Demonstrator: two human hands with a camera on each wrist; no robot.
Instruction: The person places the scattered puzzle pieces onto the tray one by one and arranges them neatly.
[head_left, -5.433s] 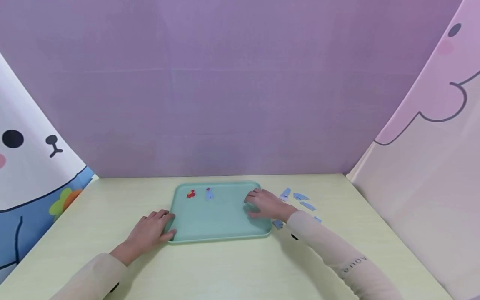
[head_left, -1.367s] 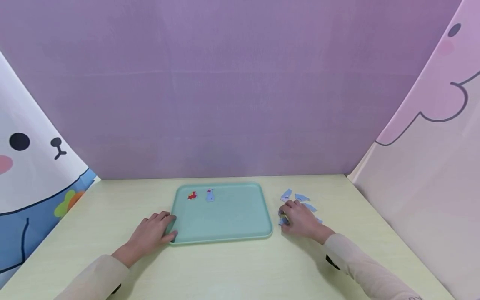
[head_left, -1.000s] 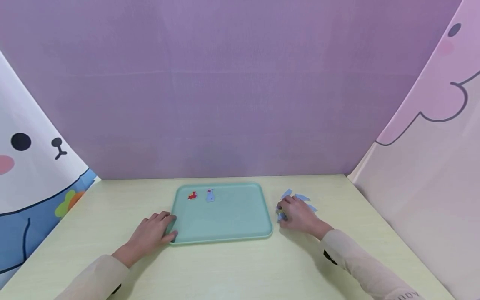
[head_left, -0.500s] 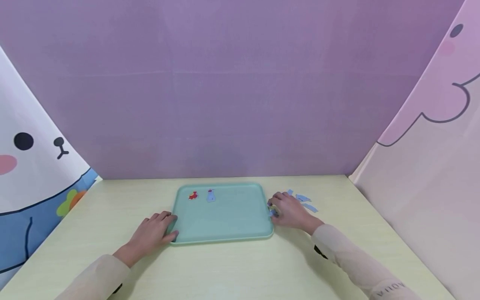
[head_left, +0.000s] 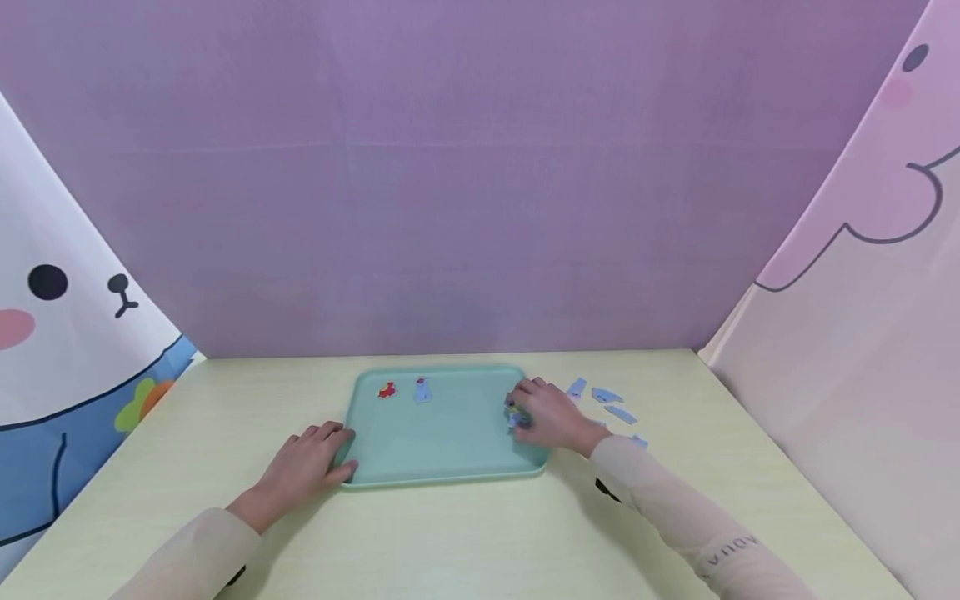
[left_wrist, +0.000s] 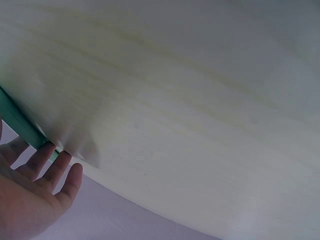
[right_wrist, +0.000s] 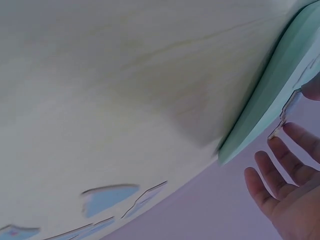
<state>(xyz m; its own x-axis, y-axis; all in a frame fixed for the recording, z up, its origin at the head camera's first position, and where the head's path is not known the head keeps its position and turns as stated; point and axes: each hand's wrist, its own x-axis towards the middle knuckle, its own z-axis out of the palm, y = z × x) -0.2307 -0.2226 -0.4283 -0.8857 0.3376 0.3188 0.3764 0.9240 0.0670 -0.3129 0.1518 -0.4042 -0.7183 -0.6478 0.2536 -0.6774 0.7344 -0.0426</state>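
Observation:
In the head view, my right hand [head_left: 551, 414] is over the right part of the green tray [head_left: 442, 458]. Its thumb and fingertips pinch a small, flat, irregular puzzle piece [head_left: 513, 416], bluish with some yellow. The right wrist view shows this puzzle piece [right_wrist: 288, 111] nearly edge-on, with the other fingers spread out. My left hand [head_left: 300, 467] rests on the tray's left edge, fingers fairly straight and thumb near the front corner. At the tray's back left lie a red piece [head_left: 387, 390] and a blue piece [head_left: 423, 391], apart from each other.
Several loose blue pieces lie on the pale table [head_left: 450, 542] right of the tray, among them one long piece [head_left: 620, 413] and another piece [head_left: 607, 395]; my right hand and sleeve partly cover that area. A purple cloth [head_left: 480, 208] stands behind the table, with printed cloths on both sides.
My right hand has picked up a puzzle piece from the table right of the tray and carried it left over the tray's right side. The left hand stays at the tray's edge.

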